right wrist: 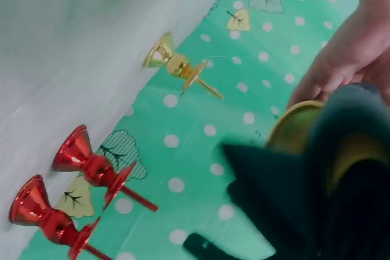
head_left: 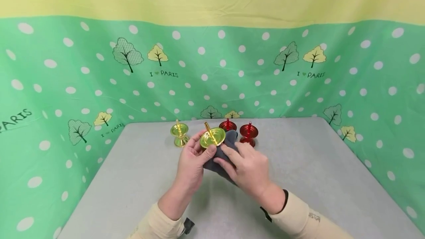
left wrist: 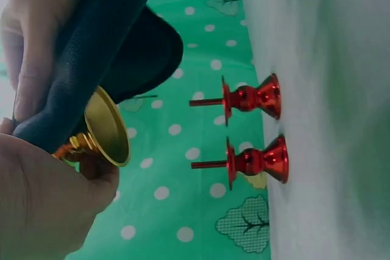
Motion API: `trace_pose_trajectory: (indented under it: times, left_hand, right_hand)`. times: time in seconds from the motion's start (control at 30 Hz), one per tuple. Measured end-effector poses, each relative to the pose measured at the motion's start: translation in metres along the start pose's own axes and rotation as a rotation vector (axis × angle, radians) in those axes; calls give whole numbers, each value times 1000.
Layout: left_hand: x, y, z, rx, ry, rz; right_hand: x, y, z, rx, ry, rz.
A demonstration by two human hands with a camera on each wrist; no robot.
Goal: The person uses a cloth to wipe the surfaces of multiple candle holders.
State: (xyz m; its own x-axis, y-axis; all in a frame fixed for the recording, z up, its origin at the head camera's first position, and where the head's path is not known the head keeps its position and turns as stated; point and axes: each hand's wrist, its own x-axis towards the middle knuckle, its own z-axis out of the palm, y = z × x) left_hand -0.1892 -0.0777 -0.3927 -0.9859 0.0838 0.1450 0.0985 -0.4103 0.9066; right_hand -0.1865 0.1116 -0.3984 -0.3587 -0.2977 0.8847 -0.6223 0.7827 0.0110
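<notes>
My left hand (head_left: 190, 161) grips a shiny gold candle holder (head_left: 212, 137) that has a round dish and a thin upright spike. The holder is raised over the table and its dish tilts. In my right hand (head_left: 250, 167) a dark grey-blue cloth (head_left: 219, 163) is pinched, its fold pressed against the holder below the dish. From the left wrist view, the cloth (left wrist: 91, 59) hides part of the gold stem, while the holder's flared foot (left wrist: 109, 127) shows beyond it. In the right wrist view the cloth (right wrist: 274, 181) covers much of the gold holder.
Another gold candle holder (head_left: 180, 135) stands at the back left of the grey table (head_left: 132, 194). Two red candle holders stand at the back right, one (head_left: 249, 132) beside the other (head_left: 227, 125). Behind the table hangs a green dotted curtain (head_left: 222, 73).
</notes>
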Motion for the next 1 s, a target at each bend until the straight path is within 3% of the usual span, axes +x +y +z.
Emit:
trace_pose_trajectory:
  times: [0.1,0.17,0.33,0.4,0.5,0.57,0.63,0.77,0.87,1.0]
  left_hand:
    - [0,3,3,-2,6,18]
    - [0,4,4,-2,26,20]
    - [0,4,8,-45,79,-22]
    - [-1,4,9,-45,69,-14]
    - [-2,5,9,-30,47,4]
    - [-2,6,9,-27,41,0]
    - [-3,6,9,-31,43,-14]
    - [-4,8,17,-52,53,-2]
    - [-5,10,25,-24,73,42]
    - [-4,15,31,50,109,97]
  right_hand:
    - [6,3,1,62,-25,123]
    - [8,4,1,54,-51,155]
    - [6,-1,1,8,-12,-12]
    - [8,2,0,84,-40,70]
    - [13,8,-2,217,-127,293]
    - [14,9,-3,245,-161,343]
    - [13,6,-3,224,-135,266]
    - [12,-1,-2,140,27,68]
    - [17,-3,-1,110,98,35]
    - [23,-5,-4,126,122,36]
